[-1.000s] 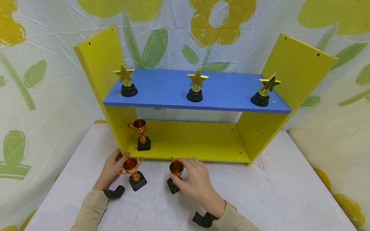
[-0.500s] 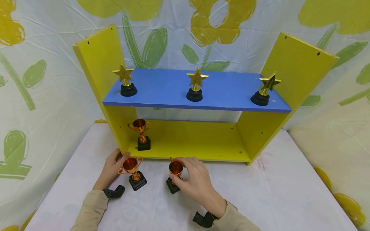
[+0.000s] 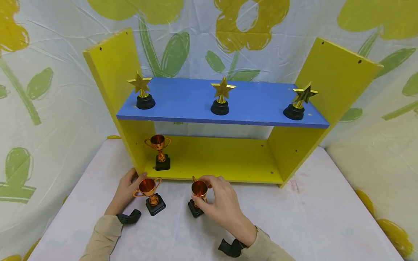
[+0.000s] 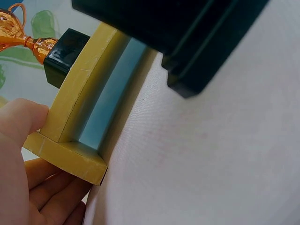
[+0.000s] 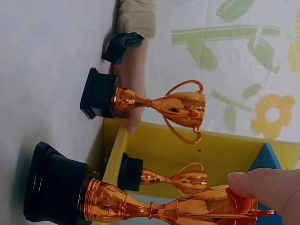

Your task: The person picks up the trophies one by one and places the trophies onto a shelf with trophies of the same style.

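My right hand (image 3: 222, 203) pinches the cup of a bronze-coloured trophy (image 3: 199, 188) between thumb and fingers. Its black base (image 5: 56, 187) stands close to the tabletop in the right wrist view. A second bronze trophy (image 3: 153, 199) stands on the table to the left, in front of my left hand (image 3: 125, 190). That hand grips the lower left corner of the yellow shelf unit (image 4: 70, 161), thumb on top and fingers behind the side panel. On the unit's bottom board, at the left end, sits a third bronze trophy (image 3: 160, 148).
The blue upper shelf (image 3: 186, 98) carries three gold star trophies: left (image 3: 142, 90), middle (image 3: 221, 96) and right (image 3: 300, 102). A yellow side panel (image 3: 333, 79) closes the right end. Flower-printed cloth (image 3: 196, 21) hangs behind. A white cloth covers the table (image 3: 313, 217).
The trophy in my right hand and the fingers on it have shifted very slightly. My left hand and the other trophies stay where they were.
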